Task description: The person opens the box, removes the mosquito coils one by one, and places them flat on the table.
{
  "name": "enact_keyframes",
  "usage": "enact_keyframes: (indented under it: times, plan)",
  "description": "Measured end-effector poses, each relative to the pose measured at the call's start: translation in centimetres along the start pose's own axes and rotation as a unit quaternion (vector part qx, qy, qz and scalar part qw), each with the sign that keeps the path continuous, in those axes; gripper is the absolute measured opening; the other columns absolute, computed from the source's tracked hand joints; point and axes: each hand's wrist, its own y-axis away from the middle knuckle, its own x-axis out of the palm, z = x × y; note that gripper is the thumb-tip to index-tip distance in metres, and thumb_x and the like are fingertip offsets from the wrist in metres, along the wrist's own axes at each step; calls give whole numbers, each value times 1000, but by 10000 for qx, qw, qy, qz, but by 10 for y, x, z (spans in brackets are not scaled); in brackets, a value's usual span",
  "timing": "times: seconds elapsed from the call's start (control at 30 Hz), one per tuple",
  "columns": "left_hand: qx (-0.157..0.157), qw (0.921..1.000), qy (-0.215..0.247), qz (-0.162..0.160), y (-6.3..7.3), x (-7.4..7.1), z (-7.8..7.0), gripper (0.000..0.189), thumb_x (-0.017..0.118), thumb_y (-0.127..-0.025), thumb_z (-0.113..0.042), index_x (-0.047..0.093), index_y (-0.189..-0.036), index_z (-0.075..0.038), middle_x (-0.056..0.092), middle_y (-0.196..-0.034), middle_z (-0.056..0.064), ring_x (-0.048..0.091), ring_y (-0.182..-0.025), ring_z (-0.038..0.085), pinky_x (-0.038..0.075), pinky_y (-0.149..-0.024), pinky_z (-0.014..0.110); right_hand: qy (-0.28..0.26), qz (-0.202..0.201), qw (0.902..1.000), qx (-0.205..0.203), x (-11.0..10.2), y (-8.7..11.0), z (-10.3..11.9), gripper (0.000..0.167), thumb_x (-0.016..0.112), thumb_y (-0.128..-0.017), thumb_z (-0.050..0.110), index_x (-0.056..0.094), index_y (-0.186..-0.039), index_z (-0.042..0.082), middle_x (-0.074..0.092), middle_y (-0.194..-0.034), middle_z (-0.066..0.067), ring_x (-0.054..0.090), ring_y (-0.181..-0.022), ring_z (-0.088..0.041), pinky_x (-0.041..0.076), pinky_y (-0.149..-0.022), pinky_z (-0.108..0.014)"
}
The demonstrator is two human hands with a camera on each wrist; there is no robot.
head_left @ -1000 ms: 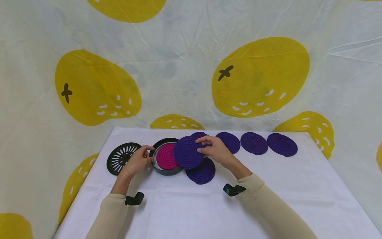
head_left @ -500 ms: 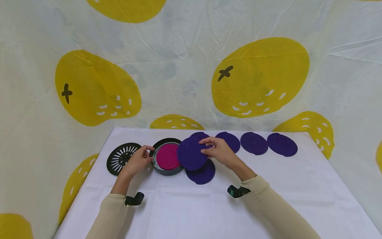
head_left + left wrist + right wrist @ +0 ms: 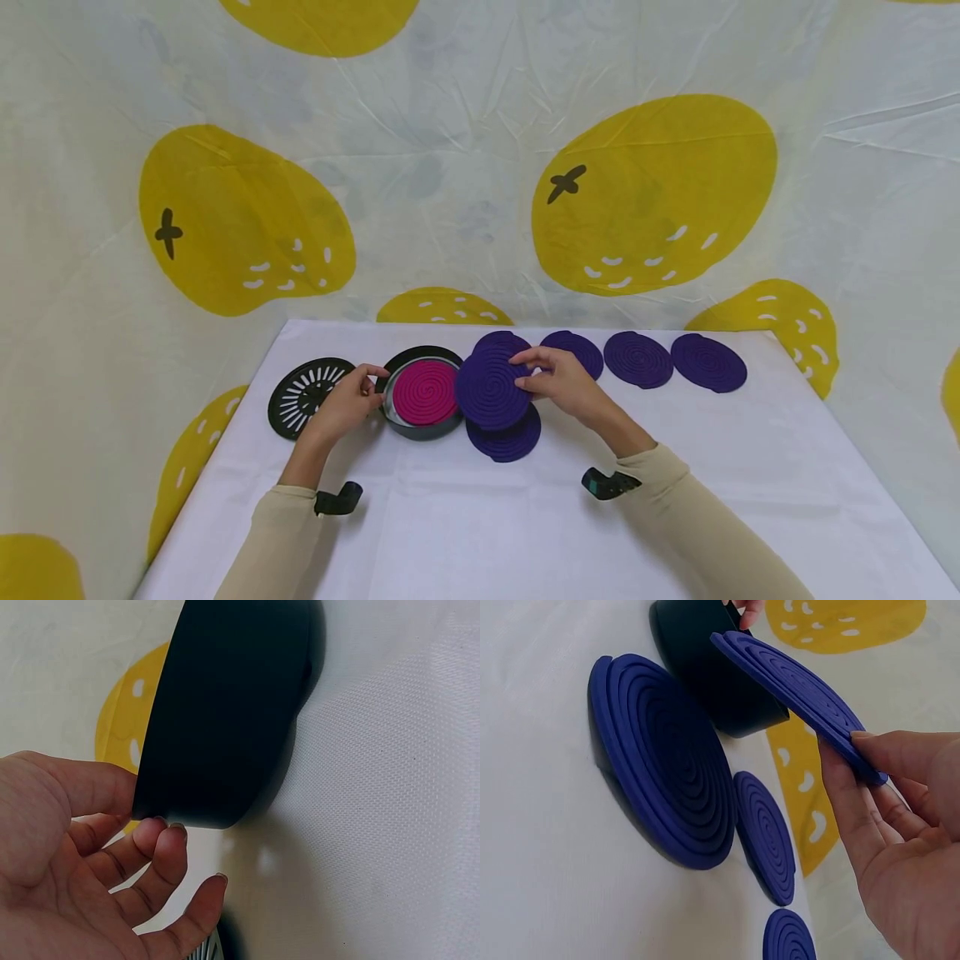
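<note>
My right hand [image 3: 566,387] pinches a purple mosquito coil [image 3: 491,387] by its right edge. In the right wrist view the held coil [image 3: 795,682] is tilted, clear of the table, thumb on one face and fingers on the other. Below it a second purple coil [image 3: 667,757] lies on the cloth. My left hand [image 3: 348,408] grips the left rim of a round dark metal tin [image 3: 423,432] between thumb and fingers; the left wrist view shows the tin's side wall [image 3: 225,712]. Inside the tin lies a pink coil [image 3: 426,392].
A black slotted lid [image 3: 288,407] lies left of the tin, partly behind my left hand. More purple coils, including one at the far right [image 3: 708,363], lie along the back of the white-covered table [image 3: 480,533]. A patterned cloth [image 3: 465,167] hangs behind.
My right hand has moved right with the purple coil, drawing it off the tin's right side, so more of the pink coil shows. The left hand stays put.
</note>
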Motion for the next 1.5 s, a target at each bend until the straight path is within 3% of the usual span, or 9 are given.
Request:
enact_keyframes:
  times: [0.1, 0.3, 0.63, 0.93, 1.5]
  plan:
    - [-8, 10000, -24, -16, 0, 0, 0, 39, 62, -94, 1, 55, -132, -1, 46, -84, 6, 47, -72, 18, 39, -60, 29, -52, 17, 10000, 16, -3, 2, -1, 35, 73, -91, 4, 66, -125, 1, 60, -120, -21, 66, -83, -18, 60, -77, -35]
    - [-13, 10000, -33, -19, -1, 0, 2, 38, 62, -95, 1, 54, -132, -1, 46, -85, 6, 47, -73, 18, 40, -61, 29, 137, -44, 9999, -34, -11, 8, -3, 35, 74, -91, 6, 67, -125, 3, 59, -128, -18, 63, -90, -17, 60, -76, -33]
    - [-56, 10000, -50, -6, -1, 0, 1, 39, 62, -95, 0, 54, -133, -2, 46, -85, 6, 47, -74, 18, 40, -62, 30, 297, -103, 9995, -52, -28, 19, -11, 36, 75, -90, 8, 67, -125, 4, 61, -115, -20, 62, -90, -16, 59, -76, -31]
    - [-57, 10000, 7, 23, 0, -1, 1, 40, 62, -94, 2, 54, -133, 0, 46, -85, 7, 47, -74, 19, 40, -61, 29, 470, -127, 9988, 63, -40, 29, -16, 36, 75, -91, 11, 67, -126, 4, 60, -126, -21, 58, -105, -26, 58, -77, -30]
    - [-5, 10000, -63, 7, -2, 0, 2, 40, 63, -94, 2, 54, -133, 0, 46, -84, 6, 47, -73, 18, 40, -62, 29, 559, -103, 9981, 222, -57, 43, -34, 38, 73, -92, 9, 64, -128, 1, 59, -122, -26, 66, -92, -18, 59, -77, -34]
